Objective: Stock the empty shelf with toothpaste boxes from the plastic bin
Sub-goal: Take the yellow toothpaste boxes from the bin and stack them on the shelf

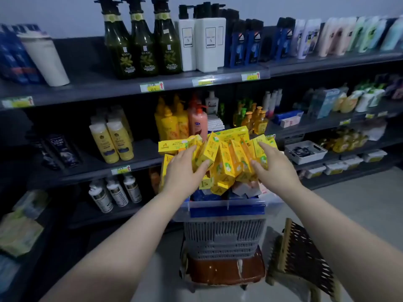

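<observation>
"Two hands reaching forward. What are they on?"

"Both are on the heap of yellow toothpaste boxes (226, 155). The left hand (187, 168) lies over the heap's left side, fingers spread and nearly straight, thumb against a tilted box. The right hand (272, 164) presses the right side."

"And the grip?"

"Loose on both. The fingers lie flat on the cardboard and are not curled round any box, as far as I can see."

"Where does the heap sit?"

"In a clear plastic bin (218, 204) with a blue handle (226, 211). The boxes are piled well above its rim and lean every way. The bin stands on a grey basket (224, 236), and that on a brown stool (226, 271), just in front of the dark shelves (87, 88)."

"What is on the shelves?"

"Mostly bottles: green bottles (141, 44) and white bottles (209, 40) on top, yellow bottles (115, 140) lower down."
</observation>
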{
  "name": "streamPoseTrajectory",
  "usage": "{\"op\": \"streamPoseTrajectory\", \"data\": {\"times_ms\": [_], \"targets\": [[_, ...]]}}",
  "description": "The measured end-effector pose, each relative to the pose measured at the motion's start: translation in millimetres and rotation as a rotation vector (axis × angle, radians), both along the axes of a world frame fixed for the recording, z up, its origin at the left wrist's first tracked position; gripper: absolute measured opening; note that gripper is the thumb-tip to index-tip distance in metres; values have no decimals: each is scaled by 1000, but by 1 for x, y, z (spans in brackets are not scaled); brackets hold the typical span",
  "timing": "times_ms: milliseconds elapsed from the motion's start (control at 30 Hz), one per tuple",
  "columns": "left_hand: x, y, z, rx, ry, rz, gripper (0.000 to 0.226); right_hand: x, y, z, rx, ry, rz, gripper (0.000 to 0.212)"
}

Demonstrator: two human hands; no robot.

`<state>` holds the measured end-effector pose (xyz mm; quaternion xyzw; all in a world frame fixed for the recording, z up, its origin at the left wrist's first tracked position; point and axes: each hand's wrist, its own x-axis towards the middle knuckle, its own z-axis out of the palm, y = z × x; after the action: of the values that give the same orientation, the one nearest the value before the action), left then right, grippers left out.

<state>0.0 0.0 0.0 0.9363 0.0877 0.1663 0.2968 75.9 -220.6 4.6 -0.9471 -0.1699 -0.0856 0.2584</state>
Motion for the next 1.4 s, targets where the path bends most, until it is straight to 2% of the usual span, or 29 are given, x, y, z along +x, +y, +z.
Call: {"op": "streamPoseTrajectory", "data": {"times_ms": [100,200,300,467,600,767,900,1033,1267,1400], "targets": [[21,-12,1,1,-29,52,59,22,1,-2,-34,-12,21,61],[35,-18,-3,52,-8,132,47,37,3,-6,-92,13,56,60],[43,-21,-4,44,-73,203,32,45,7,-9,-134,0,98,56],[41,-26,10,-12,-232,285,47,45,19,-18,-232,-68,177,48],[36,-20,22,-37,-348,304,47,36,26,-26,-335,-136,132,55],[21,-16,21,-49,-366,330,48,29,33,-24,-390,-175,23,55],[11,-9,15,-62,-372,350,47,30,36,-20,-392,-124,-6,43],[0,-2,17,-97,-378,375,46,28,41,-19,-296,-144,-34,34],[-30,33,23,-321,-420,484,35,37,47,11,202,-140,-22,28],[-67,59,32,-424,-476,615,22,35,60,43,381,-214,68,21]]}}
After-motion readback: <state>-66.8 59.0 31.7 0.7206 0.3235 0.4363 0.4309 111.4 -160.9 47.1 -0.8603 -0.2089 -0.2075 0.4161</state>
